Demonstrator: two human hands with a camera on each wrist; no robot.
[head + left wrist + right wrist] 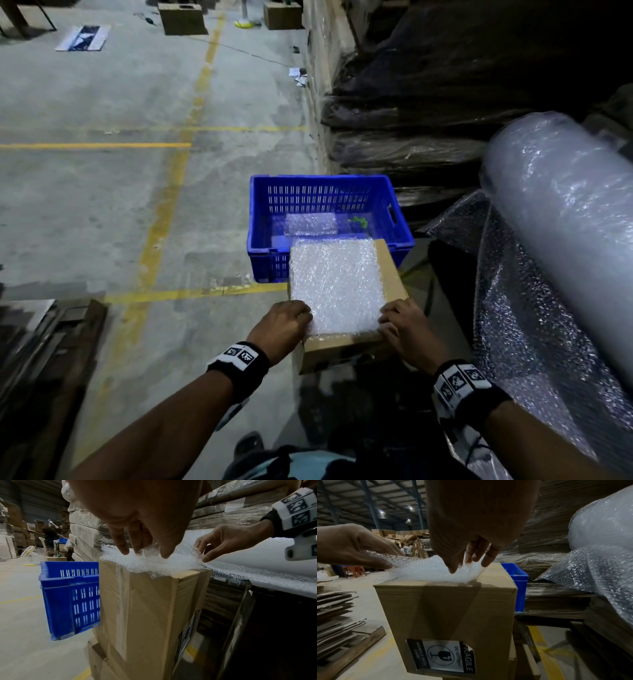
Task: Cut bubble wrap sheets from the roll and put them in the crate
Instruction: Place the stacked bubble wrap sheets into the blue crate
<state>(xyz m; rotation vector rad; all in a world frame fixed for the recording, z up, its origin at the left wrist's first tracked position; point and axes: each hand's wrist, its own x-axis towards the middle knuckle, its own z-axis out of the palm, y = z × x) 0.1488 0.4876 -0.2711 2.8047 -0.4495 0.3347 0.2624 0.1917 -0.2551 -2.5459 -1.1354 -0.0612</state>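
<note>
One cut bubble wrap sheet (337,286), roughly square, translucent white with a pebbled bubble texture, lies flat on top of a brown corrugated cardboard box (342,349); box is taped along the seam and has one black-and-white FRAGILE label (444,655) on its near face. Left hand (281,325) pinches the sheet's near-left corner, fingers curled down onto it; right hand (406,329) pinches the near-right corner between thumb and fingertips, lifting the edge slightly. Beyond the box, touching or just behind it, sits one blue plastic crate (260,219), rectangular, slotted walls, handle cutout on the right side. Inside it: one smaller bubble wrap piece (310,224) lying flat on the floor of the crate, plus a small green item (359,222) too small to identify. To the right, one large bubble wrap roll (561,212), cylindrical, shiny, with a loose tail draped down over stacked flat cardboard. Bare concrete floor (85,205) with yellow painted lines.
</note>
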